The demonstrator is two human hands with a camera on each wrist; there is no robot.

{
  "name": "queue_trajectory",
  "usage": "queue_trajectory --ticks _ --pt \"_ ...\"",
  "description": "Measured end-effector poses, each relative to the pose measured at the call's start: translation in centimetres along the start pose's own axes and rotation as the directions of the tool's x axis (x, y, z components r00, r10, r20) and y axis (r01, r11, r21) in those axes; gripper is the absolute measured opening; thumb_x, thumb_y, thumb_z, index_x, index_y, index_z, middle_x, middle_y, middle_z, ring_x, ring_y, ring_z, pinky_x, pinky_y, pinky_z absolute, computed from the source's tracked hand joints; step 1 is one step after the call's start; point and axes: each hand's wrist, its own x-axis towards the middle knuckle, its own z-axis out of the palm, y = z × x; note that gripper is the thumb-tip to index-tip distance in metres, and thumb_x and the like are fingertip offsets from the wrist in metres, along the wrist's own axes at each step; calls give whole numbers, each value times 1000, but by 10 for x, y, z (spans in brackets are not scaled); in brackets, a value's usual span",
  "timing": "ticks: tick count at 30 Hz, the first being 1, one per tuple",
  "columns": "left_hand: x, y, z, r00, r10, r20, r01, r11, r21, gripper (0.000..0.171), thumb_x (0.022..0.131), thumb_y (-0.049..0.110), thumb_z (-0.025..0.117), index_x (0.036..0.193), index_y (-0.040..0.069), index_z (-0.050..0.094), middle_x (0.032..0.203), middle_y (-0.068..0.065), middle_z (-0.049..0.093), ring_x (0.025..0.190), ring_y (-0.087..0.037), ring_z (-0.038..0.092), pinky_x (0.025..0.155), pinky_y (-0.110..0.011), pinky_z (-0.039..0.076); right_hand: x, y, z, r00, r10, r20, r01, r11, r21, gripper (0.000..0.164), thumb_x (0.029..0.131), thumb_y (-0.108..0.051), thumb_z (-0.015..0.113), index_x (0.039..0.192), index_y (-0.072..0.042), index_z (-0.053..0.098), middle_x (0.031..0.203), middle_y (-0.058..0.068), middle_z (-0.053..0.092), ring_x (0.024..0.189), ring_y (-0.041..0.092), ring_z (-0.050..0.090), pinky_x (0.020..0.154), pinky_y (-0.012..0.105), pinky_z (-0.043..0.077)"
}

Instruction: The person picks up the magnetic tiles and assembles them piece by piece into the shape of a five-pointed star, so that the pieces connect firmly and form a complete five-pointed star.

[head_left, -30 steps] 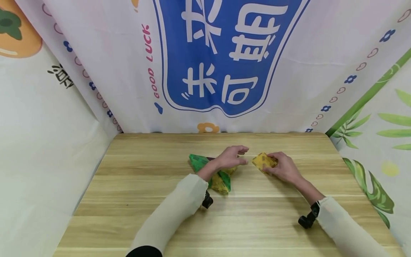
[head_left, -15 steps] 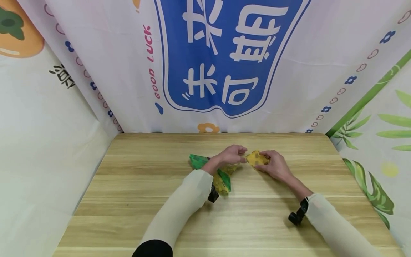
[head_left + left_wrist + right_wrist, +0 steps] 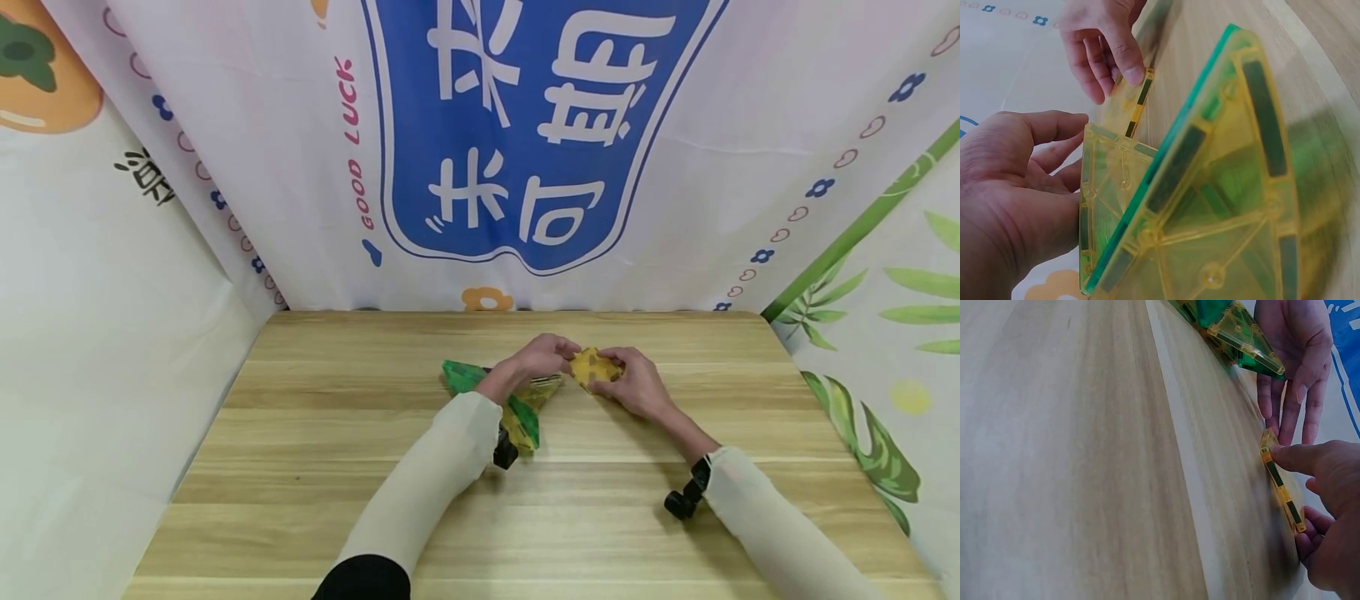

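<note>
A yellow translucent magnetic tile (image 3: 592, 368) is pinched between the thumb and fingers of my right hand (image 3: 639, 387). In the right wrist view the tile (image 3: 1282, 484) stands edge-on, its dark magnet strips showing. My left hand (image 3: 534, 358) reaches over a green and yellow magnetic tile build (image 3: 525, 421), its fingers close to the left corner of the held tile; whether they touch it I cannot tell. The left wrist view has the build's slanted tiles (image 3: 1210, 231) up close, beside the left hand (image 3: 1016, 187). In the head view my left forearm covers part of the build.
The wooden table (image 3: 360, 492) carries the build near its middle. Behind it hangs a printed cloth (image 3: 300, 183) with a blue panel, meeting the table's back edge. More printed cloth (image 3: 97, 350) borders the left side. A small black camera sits at each wrist (image 3: 681, 504).
My right hand has moved left with the yellow tile, closing the gap to the left hand. The left hand has shifted only slightly. The build stays in place.
</note>
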Motion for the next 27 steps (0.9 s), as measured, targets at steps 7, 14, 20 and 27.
queue_trajectory --ticks 7,14,20,27 --pt "2 -2 0 999 14 -34 -15 999 -42 46 103 -4 59 148 3 60 146 -14 62 139 -30 55 112 -41 51 0 3 4 996 -62 -60 64 997 35 62 80 -11 94 134 2 67 134 27 57 120 42 56 102 58 51" --pt "3 -3 3 992 30 -124 -34 999 -32 42 97 -10 60 134 5 72 132 -11 68 119 -22 63 81 -25 56 1 4 11 992 -97 -80 107 987 124 52 81 -6 93 127 0 70 135 24 58 124 39 56 102 54 50" --pt "1 -1 4 989 30 -145 -39 998 -57 39 96 -13 60 125 6 77 128 -10 70 114 -21 66 73 -22 54 -1 4 10 995 -73 -71 88 967 239 49 85 -3 89 129 0 69 134 23 62 114 35 63 84 27 56" --pt "-7 0 -5 987 68 -145 -91 984 -154 41 91 -17 59 117 7 79 127 -9 70 102 -20 67 75 -32 60 2 -5 -2 994 -98 -52 110 913 392 44 91 -1 82 132 3 67 135 24 65 96 21 69 74 20 59"
